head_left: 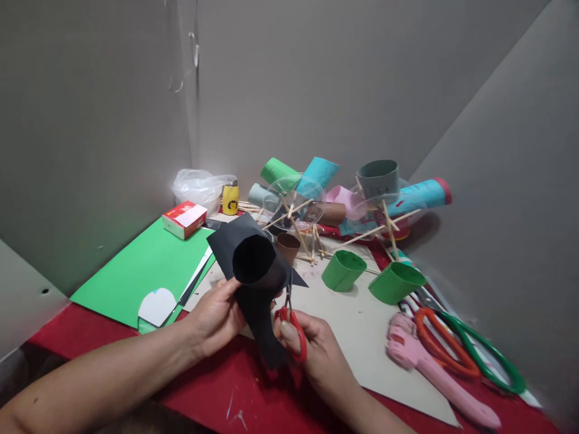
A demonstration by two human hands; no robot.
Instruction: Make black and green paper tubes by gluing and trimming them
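My left hand [224, 319] is closed on a sheet of black paper [266, 334] together with a short black paper tube [254, 260], whose round opening faces me. A strip of the sheet hangs down below the tube. In my right hand [316, 346] is a pair of scissors [296, 337] with red handles, fingers through the loops. The blades point up and away, at the right edge of the black paper, where a pointed flap sticks out. My left fingertips are partly hidden behind the paper.
Green paper [122, 277] lies left under a red box [184, 219]. Two green paper tubes [344, 270] stand on grey board [353, 328]. Right are large scissors [452, 343] and a pink tool [434, 367]. Wooden sticks [298, 223], coloured tubes [318, 175] and a yellow lighter-like item [230, 199] crowd the back.
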